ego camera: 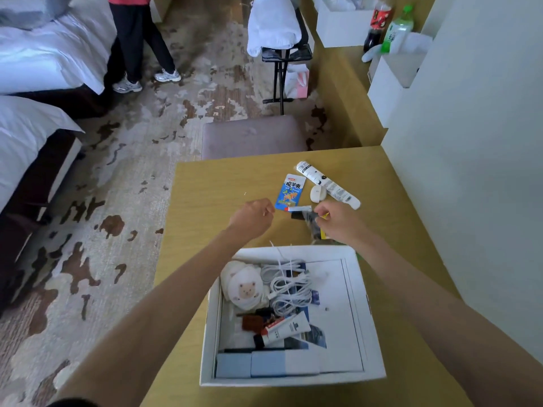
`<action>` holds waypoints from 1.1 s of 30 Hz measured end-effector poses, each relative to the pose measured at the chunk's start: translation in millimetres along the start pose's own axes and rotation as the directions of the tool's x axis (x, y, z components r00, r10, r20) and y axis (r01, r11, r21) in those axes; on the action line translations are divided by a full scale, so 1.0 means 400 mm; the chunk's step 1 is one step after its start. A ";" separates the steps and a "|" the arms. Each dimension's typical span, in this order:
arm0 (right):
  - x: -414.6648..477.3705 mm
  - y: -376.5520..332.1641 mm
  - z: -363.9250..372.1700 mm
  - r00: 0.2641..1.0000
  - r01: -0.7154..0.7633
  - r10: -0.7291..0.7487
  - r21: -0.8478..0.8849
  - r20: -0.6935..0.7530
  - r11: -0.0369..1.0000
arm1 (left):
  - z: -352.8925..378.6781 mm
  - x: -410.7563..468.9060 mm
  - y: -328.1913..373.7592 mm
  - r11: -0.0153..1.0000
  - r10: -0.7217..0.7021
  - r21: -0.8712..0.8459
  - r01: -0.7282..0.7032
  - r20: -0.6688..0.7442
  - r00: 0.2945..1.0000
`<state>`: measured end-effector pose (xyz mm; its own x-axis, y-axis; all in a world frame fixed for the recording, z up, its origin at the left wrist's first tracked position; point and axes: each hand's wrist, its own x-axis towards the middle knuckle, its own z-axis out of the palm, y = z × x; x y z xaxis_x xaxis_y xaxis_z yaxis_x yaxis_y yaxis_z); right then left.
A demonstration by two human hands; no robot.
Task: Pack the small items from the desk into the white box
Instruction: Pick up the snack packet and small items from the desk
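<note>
Two arms outstretched | left hand [254, 214] fisted | right hand [338, 221] pinches dark packet [308, 219]

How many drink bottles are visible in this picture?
2. Both stand on the far counter at top right: a dark soda bottle with a red label, and right of it a pale bottle with a green cap. More may be hidden.

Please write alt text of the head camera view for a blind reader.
The right hand pinches a small dark packet over a wooden desk, just beyond an open white box that holds white cables and a small tube. A blue snack packet and a long white tube lie farther back.
</note>
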<state>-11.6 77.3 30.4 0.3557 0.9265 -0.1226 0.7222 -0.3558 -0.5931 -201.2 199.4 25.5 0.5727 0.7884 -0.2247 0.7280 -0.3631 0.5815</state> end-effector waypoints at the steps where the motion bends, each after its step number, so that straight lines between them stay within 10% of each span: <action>1: 0.043 0.005 0.013 1.000 -0.009 0.011 -0.055 0.028 0.998 | 0.018 0.040 -0.003 0.999 -0.035 0.010 0.034 0.057 0.998; 14: 0.299 0.132 0.176 0.921 0.375 -0.254 -0.497 0.294 0.783 | 0.178 0.404 -0.047 0.951 -0.284 0.133 0.280 0.016 0.959; 21: 0.235 0.182 0.117 0.875 0.460 -0.484 -0.297 -0.006 0.837 | 0.234 0.470 -0.006 0.926 -0.279 0.267 0.268 0.006 0.960; 27: 0.202 0.180 0.097 0.968 0.250 -0.239 -0.242 0.073 0.938 | 0.210 0.431 -0.038 0.960 -0.273 0.001 0.279 0.206 0.940; 33: 0.238 0.132 0.153 0.875 0.472 -0.308 -0.523 0.373 0.709 | 0.109 0.291 -0.092 0.898 -0.211 -0.366 0.244 0.129 0.969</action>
<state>24.2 154.2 -61.2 -0.1321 0.9661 -0.2217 0.9907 0.1211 -0.0626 -145.1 282.9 -56.0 0.4503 0.7761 -0.4414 0.6556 0.0482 0.7536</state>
